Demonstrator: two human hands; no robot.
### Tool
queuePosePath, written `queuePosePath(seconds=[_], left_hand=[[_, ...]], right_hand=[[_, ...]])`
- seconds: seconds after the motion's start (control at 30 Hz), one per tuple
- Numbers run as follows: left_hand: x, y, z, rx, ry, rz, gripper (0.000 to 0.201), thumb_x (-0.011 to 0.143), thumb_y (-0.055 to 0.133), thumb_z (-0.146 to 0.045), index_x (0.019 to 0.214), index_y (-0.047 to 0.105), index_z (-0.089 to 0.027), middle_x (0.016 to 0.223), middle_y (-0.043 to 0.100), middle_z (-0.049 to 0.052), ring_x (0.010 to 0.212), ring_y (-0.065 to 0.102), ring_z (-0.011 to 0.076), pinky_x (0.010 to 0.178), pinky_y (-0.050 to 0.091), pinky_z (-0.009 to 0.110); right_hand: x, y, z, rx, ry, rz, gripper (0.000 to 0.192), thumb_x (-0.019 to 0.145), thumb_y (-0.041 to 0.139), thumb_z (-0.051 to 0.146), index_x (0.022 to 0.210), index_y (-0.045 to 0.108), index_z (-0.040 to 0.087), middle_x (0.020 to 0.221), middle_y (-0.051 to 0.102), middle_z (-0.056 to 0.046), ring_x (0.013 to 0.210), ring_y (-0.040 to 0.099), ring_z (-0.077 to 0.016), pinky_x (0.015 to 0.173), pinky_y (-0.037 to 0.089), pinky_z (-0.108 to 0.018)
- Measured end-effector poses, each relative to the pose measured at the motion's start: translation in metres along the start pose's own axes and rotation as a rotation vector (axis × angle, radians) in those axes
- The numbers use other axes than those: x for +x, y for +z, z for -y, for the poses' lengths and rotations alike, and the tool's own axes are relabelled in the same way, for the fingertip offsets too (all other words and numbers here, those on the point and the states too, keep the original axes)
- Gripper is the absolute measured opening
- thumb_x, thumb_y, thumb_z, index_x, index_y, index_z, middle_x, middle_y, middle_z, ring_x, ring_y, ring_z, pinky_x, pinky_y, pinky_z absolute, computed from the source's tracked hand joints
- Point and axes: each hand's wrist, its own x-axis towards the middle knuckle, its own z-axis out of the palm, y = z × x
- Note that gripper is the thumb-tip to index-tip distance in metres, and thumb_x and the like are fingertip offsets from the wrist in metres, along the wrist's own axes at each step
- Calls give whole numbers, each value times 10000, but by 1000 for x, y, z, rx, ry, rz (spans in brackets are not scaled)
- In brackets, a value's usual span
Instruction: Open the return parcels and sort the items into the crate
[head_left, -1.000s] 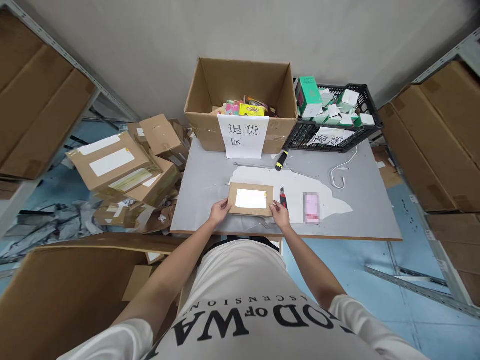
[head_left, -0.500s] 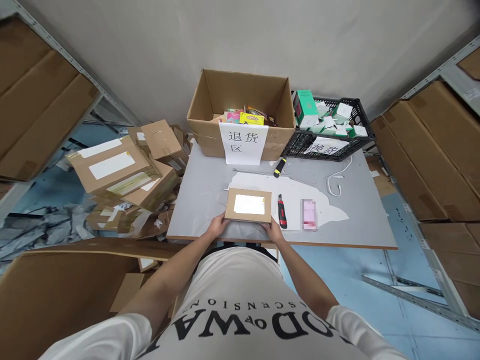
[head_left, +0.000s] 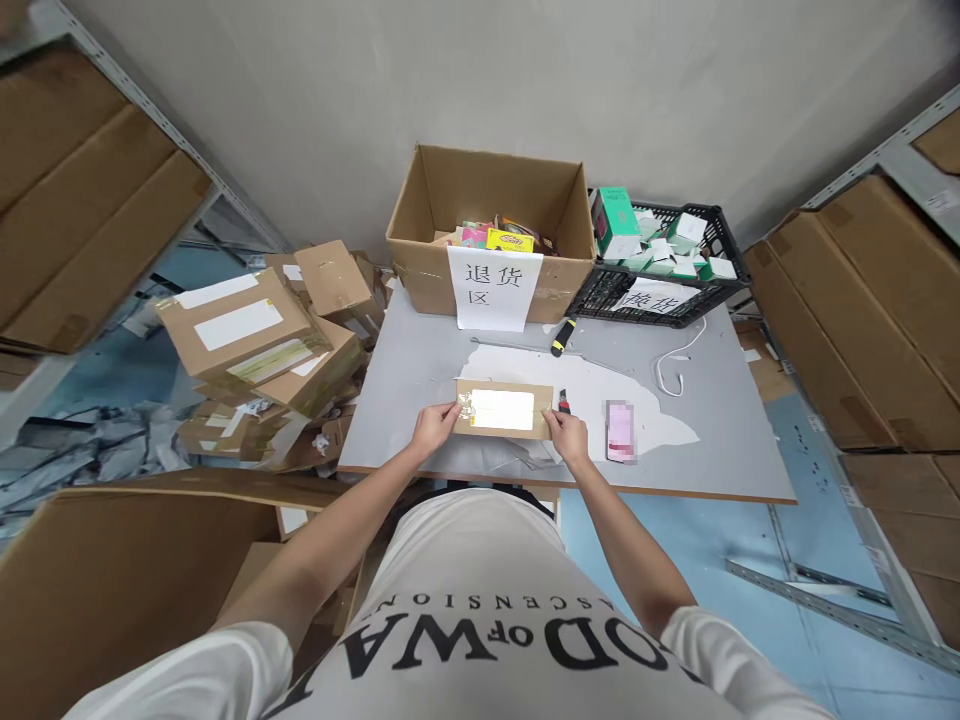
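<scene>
A small cardboard box [head_left: 501, 433] with a white label is held between my two hands over the front of the grey table [head_left: 397, 400]. My left hand [head_left: 435, 428] is closed on its left end, beside some clear tape. The right end is gripped by my right hand [head_left: 568, 434]. Just behind my right hand lies a red and black utility knife [head_left: 564, 402], partly hidden by it. Farther right a phone [head_left: 620, 430] with a pink, blurred screen rests on the table.
At the back stand a large open carton [head_left: 424, 285] with a paper sign and a black crate [head_left: 675, 311] of green-and-white boxes. A yellow-black cutter [head_left: 562, 337] and a white cable [head_left: 667, 360] lie on the table. Piled parcels [head_left: 240, 325] are at left; shelves flank both sides.
The small box has been turned, so a narrower taped and labelled side now shows. Both hands have moved up along its ends, and my right hand now covers much of the utility knife.
</scene>
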Motion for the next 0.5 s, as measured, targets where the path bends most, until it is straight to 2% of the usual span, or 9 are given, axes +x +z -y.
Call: queuePosePath(seconds=[0.1, 0.27, 0.37, 0.5], left_hand=[[2, 2, 1, 32, -3, 35, 487, 855, 429, -527, 926, 748, -166, 820, 739, 16, 824, 660, 220, 715, 454, 254], [9, 11, 12, -114, -13, 52, 446, 821, 511, -485, 1103, 691, -191, 1056, 717, 38, 990, 651, 241, 831, 479, 286], [18, 18, 19, -314, -28, 92, 582, 739, 623, -498, 1210, 624, -156, 1157, 673, 74, 1036, 642, 249, 911, 483, 323], [22, 27, 29, -505, -80, 101, 723, 645, 701, -555, 1221, 607, -127, 1217, 634, 104, 1084, 622, 263, 992, 459, 375]], right_hand=[[3, 3, -3, -64, 7, 18, 546, 913, 352, 546, 720, 723, 196, 702, 706, -88, 638, 609, -198, 590, 345, -261], [9, 10, -8, -34, 55, 26, 516, 919, 349, 526, 871, 741, 195, 816, 727, -98, 743, 643, -215, 633, 390, -260], [16, 10, -9, 1, 75, 40, 480, 910, 377, 501, 957, 736, 187, 895, 729, -110, 830, 654, -231, 710, 429, -275], [19, 10, -14, 147, 111, 47, 454, 862, 459, 518, 997, 727, 177, 950, 729, -94, 892, 657, -227, 775, 459, -281]])
